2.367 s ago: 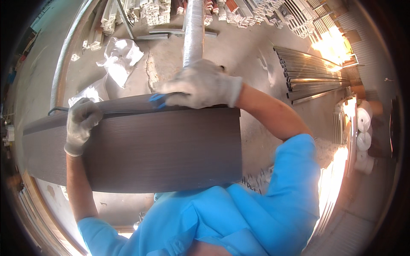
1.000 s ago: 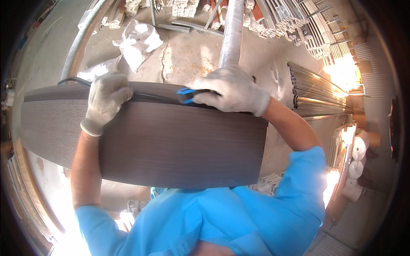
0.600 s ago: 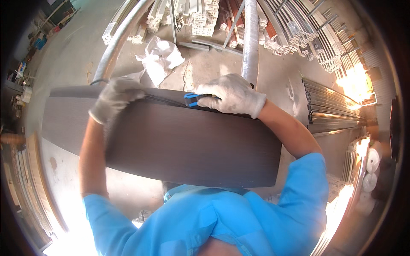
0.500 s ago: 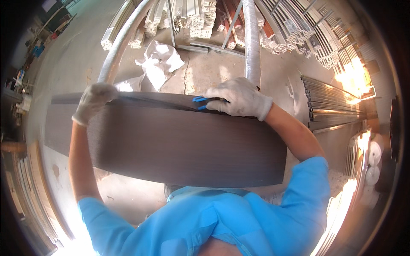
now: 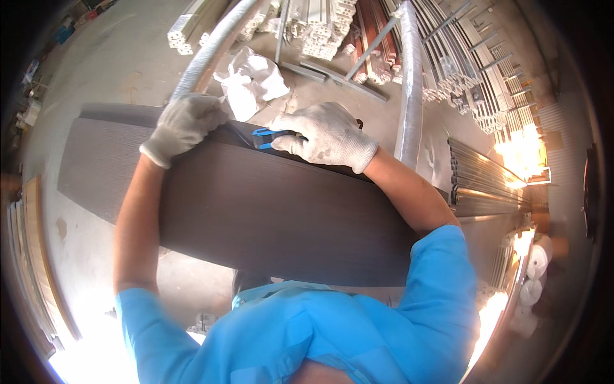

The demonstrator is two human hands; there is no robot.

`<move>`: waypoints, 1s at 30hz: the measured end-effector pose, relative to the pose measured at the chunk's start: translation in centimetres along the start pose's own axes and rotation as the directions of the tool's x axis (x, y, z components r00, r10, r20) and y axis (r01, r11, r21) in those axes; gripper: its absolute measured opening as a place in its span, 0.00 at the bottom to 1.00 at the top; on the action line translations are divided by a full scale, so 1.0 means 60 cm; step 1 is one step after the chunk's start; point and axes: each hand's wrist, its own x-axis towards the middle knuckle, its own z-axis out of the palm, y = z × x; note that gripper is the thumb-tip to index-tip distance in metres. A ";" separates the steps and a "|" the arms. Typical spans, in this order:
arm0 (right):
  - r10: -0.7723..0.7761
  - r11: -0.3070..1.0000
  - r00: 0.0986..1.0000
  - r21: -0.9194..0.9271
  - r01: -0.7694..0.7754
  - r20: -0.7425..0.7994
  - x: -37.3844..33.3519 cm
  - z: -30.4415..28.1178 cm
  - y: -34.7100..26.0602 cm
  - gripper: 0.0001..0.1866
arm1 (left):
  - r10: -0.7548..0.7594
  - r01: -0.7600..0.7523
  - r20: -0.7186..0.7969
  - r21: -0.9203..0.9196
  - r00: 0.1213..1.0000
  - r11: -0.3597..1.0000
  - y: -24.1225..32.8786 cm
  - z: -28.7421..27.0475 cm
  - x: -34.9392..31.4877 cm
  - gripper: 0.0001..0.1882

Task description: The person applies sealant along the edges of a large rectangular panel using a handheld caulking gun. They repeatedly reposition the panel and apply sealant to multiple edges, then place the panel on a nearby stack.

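Note:
A long dark brown panel point(image 5: 288, 211) lies slantwise in front of me, with wood-like grain on its face. My right hand point(image 5: 326, 137), in a whitish knit glove, is closed round a small blue-and-black hand tool point(image 5: 262, 134) with a forked blue end at the panel's far edge. The exact kind of tool cannot be made out. My left hand point(image 5: 188, 123), gloved alike, is closed at the same edge, left of the tool. Between the two runs a thin dark strip point(image 5: 236, 134), whose end goes into my left fingers.
Two film-wrapped bars point(image 5: 411, 83) stretch away beyond the panel. A crumpled white sack point(image 5: 252, 83) lies on the floor between them. Bundles of white profiles point(image 5: 320, 29) are stacked farther back. Dark metal profiles point(image 5: 489, 179) lie at the right, white rolls point(image 5: 538, 256) nearer. Boards point(image 5: 41, 249) lean at left.
My right hand and the blue tool have moved left along the panel's far edge, closer to my left hand. The left hand sits farther right in view, and the view itself has turned somewhat.

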 end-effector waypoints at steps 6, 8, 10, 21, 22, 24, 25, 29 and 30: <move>0.029 0.999 0.999 0.044 -0.028 -0.023 0.004 -0.011 -0.014 0.15 | 0.173 -0.159 0.158 -0.095 0.972 0.983 -0.067 -0.065 -0.004 0.07; 0.035 0.999 0.999 0.008 -0.034 -0.037 0.001 -0.012 -0.018 0.16 | 0.115 -0.109 0.198 -0.041 0.973 0.993 -0.092 -0.115 -0.002 0.06; 0.101 0.995 0.995 0.002 -0.101 0.000 -0.002 -0.010 -0.021 0.17 | 0.030 -0.029 0.233 -0.007 0.972 1.000 -0.113 -0.184 -0.007 0.07; 0.143 0.988 0.990 0.059 -0.144 0.017 0.003 -0.005 -0.026 0.16 | -0.057 0.074 -0.158 0.101 0.986 0.992 -0.262 -0.184 -0.059 0.13; 0.141 0.987 0.990 0.078 -0.143 0.025 0.007 -0.004 -0.028 0.16 | -0.077 0.081 -0.177 0.014 0.981 0.997 -0.266 -0.183 -0.057 0.13; 0.142 0.984 0.990 0.106 -0.142 0.011 0.021 0.002 -0.037 0.16 | -0.098 0.107 -0.143 0.057 0.985 0.993 -0.264 -0.186 -0.054 0.13; 0.138 0.986 0.990 0.099 -0.138 0.003 0.031 0.007 -0.043 0.17 | -0.083 0.090 -0.143 0.048 0.986 0.995 -0.260 -0.187 -0.053 0.13; 0.095 0.995 0.995 0.038 -0.095 0.009 0.102 0.027 -0.068 0.17 | -0.113 0.117 -0.117 0.022 0.987 0.993 -0.239 -0.193 -0.053 0.12; 0.134 0.991 0.989 0.005 -0.134 0.056 0.128 0.032 -0.077 0.17 | -0.119 0.123 -0.112 0.032 0.987 0.992 -0.235 -0.193 -0.053 0.12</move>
